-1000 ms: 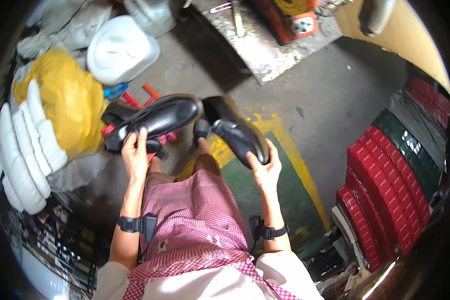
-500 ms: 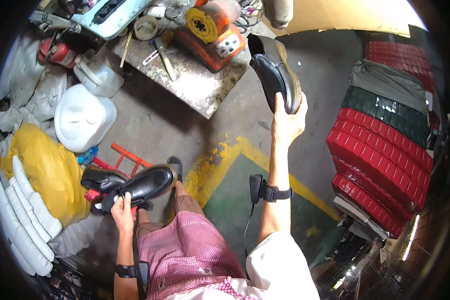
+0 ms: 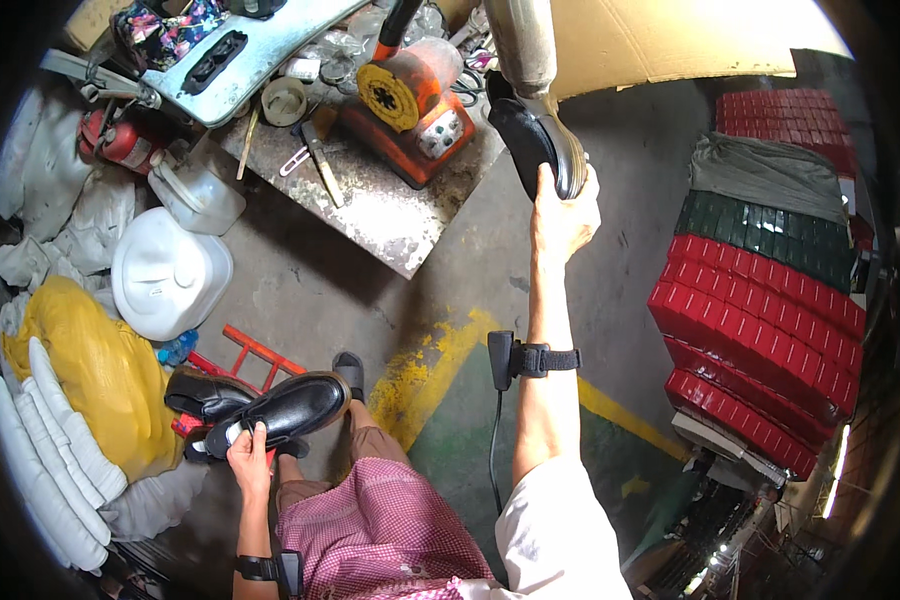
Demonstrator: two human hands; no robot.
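Your right hand [image 3: 565, 215] is now thrust well forward with its black shoe [image 3: 530, 145], where a second ago it held that shoe just beyond your apron [image 3: 380, 530]. It is closed on the toe end, thumb pressed on the upper, with the opening end pointing away from you. Directly beyond that hand, a metal pipe [image 3: 522, 45] overlaps the far end of the shoe; whether they touch cannot be determined.

Your left hand [image 3: 251, 458], low and closer to your body, is closed on a second black shoe [image 3: 305, 402] near its opening, thumb on top; that toe points to your right. Against it, just beyond the left hand, sits a third black shoe [image 3: 202, 395]; whether your fingers also bear on it cannot be determined. Just past these shoes is a red frame [image 3: 255, 352].

Further out, left of your right hand, a worn bench [image 3: 385, 222] carries an orange machine [image 3: 395, 140] with a yellow disc [image 3: 389, 97]. Left of your left hand lie a yellow sack [image 3: 100, 375] and white padded pieces [image 3: 55, 465]; beyond it is a white jug [image 3: 170, 275]. Well to the right of your right hand, red boxes [image 3: 755, 320] and green boxes [image 3: 760, 228] are stacked.
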